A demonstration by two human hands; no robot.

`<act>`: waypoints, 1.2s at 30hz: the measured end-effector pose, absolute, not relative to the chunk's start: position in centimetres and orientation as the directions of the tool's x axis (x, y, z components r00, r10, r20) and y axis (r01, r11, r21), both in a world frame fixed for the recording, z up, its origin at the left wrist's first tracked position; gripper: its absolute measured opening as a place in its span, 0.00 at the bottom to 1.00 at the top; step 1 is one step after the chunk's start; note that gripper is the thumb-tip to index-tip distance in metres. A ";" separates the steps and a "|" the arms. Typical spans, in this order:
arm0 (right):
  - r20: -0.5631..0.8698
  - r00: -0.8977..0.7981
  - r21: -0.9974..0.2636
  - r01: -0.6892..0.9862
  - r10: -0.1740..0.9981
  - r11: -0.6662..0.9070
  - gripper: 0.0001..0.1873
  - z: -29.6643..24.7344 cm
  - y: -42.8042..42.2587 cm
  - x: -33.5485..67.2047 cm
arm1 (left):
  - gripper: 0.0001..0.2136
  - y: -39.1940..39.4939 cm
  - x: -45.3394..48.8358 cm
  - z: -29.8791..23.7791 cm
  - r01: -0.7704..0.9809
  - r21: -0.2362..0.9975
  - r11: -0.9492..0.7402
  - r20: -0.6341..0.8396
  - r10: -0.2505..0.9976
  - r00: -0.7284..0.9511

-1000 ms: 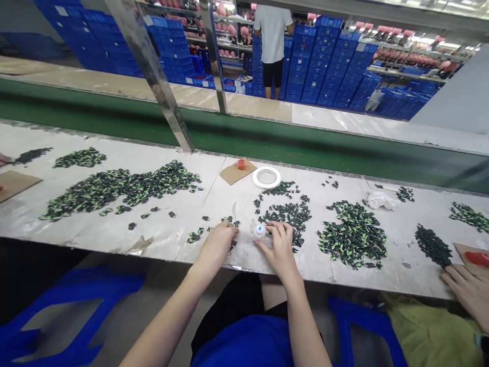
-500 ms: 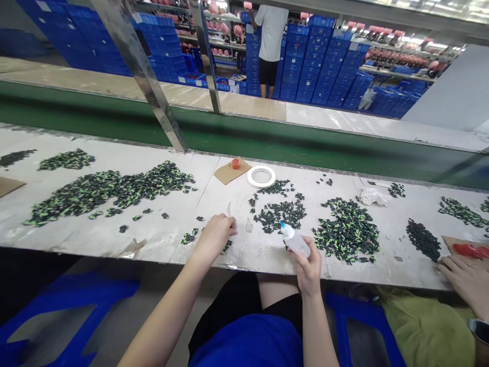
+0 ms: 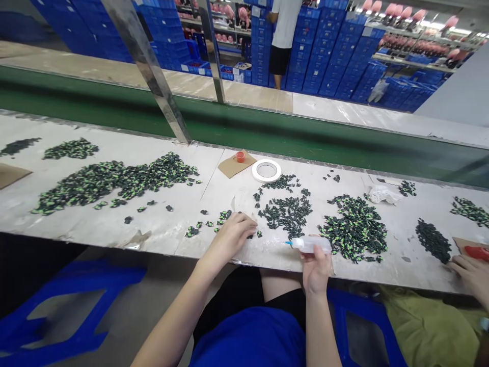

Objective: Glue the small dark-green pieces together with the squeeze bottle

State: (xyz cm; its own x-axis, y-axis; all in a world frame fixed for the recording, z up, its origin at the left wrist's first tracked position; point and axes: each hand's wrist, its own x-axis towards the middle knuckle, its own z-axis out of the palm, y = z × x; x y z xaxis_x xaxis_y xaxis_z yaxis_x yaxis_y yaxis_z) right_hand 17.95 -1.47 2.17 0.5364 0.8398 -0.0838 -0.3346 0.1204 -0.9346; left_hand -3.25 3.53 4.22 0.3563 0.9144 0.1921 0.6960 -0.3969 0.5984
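Observation:
My right hand (image 3: 318, 267) is wrapped round a translucent squeeze bottle (image 3: 310, 244) with a blue needle tip. The bottle lies nearly level above the table, its tip towards the left. My left hand (image 3: 236, 235) is low over the table, fingers bent and pressed together; whatever they may hold is hidden. Several small black-and-green pieces (image 3: 223, 218) lie around those fingers. Beyond the bottle spreads a pile of small dark pieces (image 3: 286, 211). To its right is a heap of black-and-green pieces (image 3: 355, 229).
A white tape roll (image 3: 266, 171) and a red cup (image 3: 240, 156) on cardboard (image 3: 229, 168) stand farther back. A large black-and-green heap (image 3: 87, 186) lies left. At right, a co-worker's hand (image 3: 468, 272) rests by a red object. A metal post (image 3: 160, 92) rises behind.
My right hand has turned the bottle from tilted upright to nearly level, tip leftward. My left hand has moved right, uncovering several black-and-green pieces. The view has shifted slightly.

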 end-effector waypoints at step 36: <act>0.220 0.515 -0.922 0.387 0.828 0.005 0.18 2.0 -1.4 14.1 | 0.06 3.0 -2.2 2.0 0.664 0.602 -0.444 0.257 0.895 0.364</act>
State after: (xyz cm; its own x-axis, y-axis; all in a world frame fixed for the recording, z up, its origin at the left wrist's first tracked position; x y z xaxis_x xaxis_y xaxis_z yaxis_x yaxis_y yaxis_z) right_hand 14.07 -1.42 1.97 0.5152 0.8282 0.2204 0.3870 0.0046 -0.9221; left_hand -2.23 3.02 2.04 0.3643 0.8950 0.2574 0.6642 -0.4435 0.6017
